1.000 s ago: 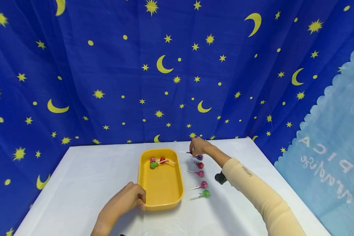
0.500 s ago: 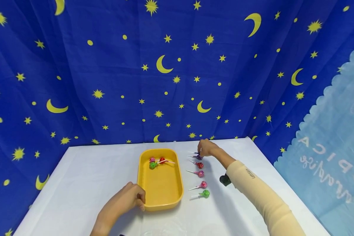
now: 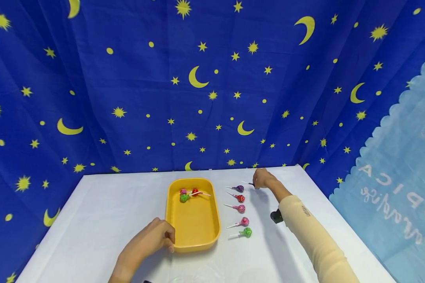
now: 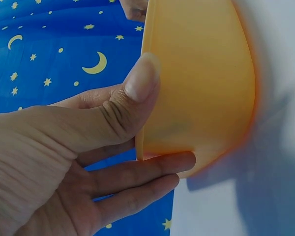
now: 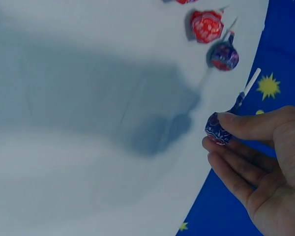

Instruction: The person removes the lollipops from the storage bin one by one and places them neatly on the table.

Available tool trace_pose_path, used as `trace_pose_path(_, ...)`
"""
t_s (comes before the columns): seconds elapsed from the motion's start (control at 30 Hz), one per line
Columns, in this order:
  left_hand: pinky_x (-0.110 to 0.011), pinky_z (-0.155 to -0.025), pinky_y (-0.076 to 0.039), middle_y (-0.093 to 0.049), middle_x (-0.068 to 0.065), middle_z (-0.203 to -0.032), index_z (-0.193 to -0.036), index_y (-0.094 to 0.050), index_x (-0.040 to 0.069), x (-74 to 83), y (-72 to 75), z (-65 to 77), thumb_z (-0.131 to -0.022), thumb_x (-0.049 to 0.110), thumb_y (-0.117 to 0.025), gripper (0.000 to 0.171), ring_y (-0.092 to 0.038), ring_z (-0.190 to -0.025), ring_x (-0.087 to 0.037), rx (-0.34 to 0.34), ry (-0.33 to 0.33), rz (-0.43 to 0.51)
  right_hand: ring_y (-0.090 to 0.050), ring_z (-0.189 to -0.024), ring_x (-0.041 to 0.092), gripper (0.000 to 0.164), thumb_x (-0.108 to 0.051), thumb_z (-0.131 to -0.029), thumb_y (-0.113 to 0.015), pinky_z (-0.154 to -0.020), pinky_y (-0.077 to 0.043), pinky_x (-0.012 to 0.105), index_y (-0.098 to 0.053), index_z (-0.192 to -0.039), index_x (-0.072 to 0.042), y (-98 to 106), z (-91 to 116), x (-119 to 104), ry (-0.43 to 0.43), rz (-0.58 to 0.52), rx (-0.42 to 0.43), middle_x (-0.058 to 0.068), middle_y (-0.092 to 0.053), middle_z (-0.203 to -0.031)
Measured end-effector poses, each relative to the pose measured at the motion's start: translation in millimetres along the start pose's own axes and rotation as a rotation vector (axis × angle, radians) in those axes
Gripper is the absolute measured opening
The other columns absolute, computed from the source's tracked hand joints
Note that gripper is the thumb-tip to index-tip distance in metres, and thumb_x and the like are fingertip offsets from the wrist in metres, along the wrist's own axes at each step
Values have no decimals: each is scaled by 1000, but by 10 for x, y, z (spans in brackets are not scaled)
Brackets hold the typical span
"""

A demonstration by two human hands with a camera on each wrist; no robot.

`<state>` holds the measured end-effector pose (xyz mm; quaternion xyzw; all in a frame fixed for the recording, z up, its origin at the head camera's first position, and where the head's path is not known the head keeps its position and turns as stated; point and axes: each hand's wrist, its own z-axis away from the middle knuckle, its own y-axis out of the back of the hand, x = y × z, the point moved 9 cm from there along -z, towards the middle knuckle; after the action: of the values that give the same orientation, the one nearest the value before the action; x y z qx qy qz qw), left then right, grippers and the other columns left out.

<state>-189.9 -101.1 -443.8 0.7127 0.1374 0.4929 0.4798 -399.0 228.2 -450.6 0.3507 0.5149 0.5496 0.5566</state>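
The dark blue lollipop point(image 5: 218, 130) was in the right hand point(image 3: 263, 179), its wrapped head pinched between thumb and fingers and its white stick poking out, near the far edge of the white worktop point(image 3: 109, 208). The left hand point(image 3: 156, 235) pinched the near left corner of a yellow tray point(image 3: 193, 220), thumb on one side of the rim and fingers on the other. Just to the right of the tray, in the head view, five lollipops lay in a column, sticks towards it: from far to near, a purple lollipop point(image 3: 239, 188), a red one point(image 3: 241, 199), a pinkish-purple one point(image 3: 241, 208), a pink one point(image 3: 245, 222) and a green one point(image 3: 247, 232). Inside the tray, towards its far end, three more lay close together: pink point(image 3: 183, 192), green point(image 3: 184, 198) and red point(image 3: 195, 192). Behind the worktop hung a blue curtain point(image 3: 145, 94) printed with yellow moons and stars.
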Motion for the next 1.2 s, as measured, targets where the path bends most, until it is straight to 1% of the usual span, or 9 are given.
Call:
trace_pose_path(0.17, -22, -61, -41, -59, 20, -63, -63, -67, 24, 5, 8, -4, -72, 24, -82, 18, -45, -61, 2, 12, -5, -18, -59, -80, 21, 9, -1, -76, -73, -73, -51, 35, -73, -85, -2, -30, 12, 133, -22, -40, 9, 8, -69, -84)
trace_pose_path(0.27, -23, -62, -41, -60, 21, -63, -63, -67, 25, 3, 11, -6, -71, 25, -82, 17, -45, -62, 2, 23, -2, -35, -60, -77, 20, 7, -1, -78, -73, -72, -52, 35, -71, -85, -2, -81, 17, 201, -39, -54, -1, 7, -69, -81)
trace_pose_path(0.33, -24, -64, -39, -59, 22, -64, -63, -67, 26, -3, 6, -4, -71, 27, -82, 17, -43, -63, 2, 24, 5, -43, -59, -77, 19, 7, 0, -78, -73, -73, -51, 35, -71, -83, -2, -118, 20, 254, -56, -54, -7, 6, -68, -80)
trace_pose_path(0.43, -22, -62, -41, -61, 21, -64, -64, -67, 24, 7, -6, -6, -72, 25, -82, 17, -45, -61, 3, 14, -9, -17, -57, -79, 20, 7, 0, -77, -73, -73, -51, 36, -71, -83, -3, -171, 25, 315, -71, -54, -9, 6, -66, -80)
trace_pose_path(0.5, -22, -62, -40, -60, 21, -64, -64, -67, 24, 8, -3, -4, -72, 25, -82, 17, -45, -62, 3, 15, -9, -19, -56, -79, 21, 6, -1, -77, -72, -73, -50, 36, -72, -82, -4, -191, 31, 346, -81, -53, -3, 6, -66, -79)
trace_pose_path(0.73, -25, -66, -39, -59, 22, -64, -64, -67, 27, -3, 28, 2, -71, 28, -82, 17, -44, -66, 0, 20, 21, -62, -56, -73, 20, 8, 0, -75, -69, -67, -49, 35, -72, -81, -4, -203, 56, 359, -93, -66, 8, 6, -66, -75)
trace_pose_path(0.93, -24, -64, -40, -59, 22, -64, -64, -67, 26, 7, 30, -1, -72, 26, -82, 18, -44, -64, 1, 16, 14, -42, -56, -73, 21, 9, -3, -78, -66, -67, -49, 36, -73, -83, -6, -223, 65, 359, -125, -68, -14, 7, -65, -78)
trace_pose_path(1.07, -23, -62, -41, -60, 20, -64, -64, -67, 24, 16, 22, -6, -72, 23, -82, 17, -45, -62, 2, 11, 0, -21, -56, -73, 21, 6, -4, -79, -67, -68, -49, 36, -71, -83, -6, -235, 58, 359, -123, -64, -16, 8, -66, -81)
trace_pose_path(1.2, -24, -64, -40, -60, 21, -64, -64, -67, 25, 5, 13, -8, -71, 25, -83, 17, -44, -64, 2, 13, 7, -34, -57, -73, 21, 5, -5, -80, -67, -68, -49, 38, -71, -82, -8, -242, 61, 360, -128, -46, -20, 7, -66, -82)
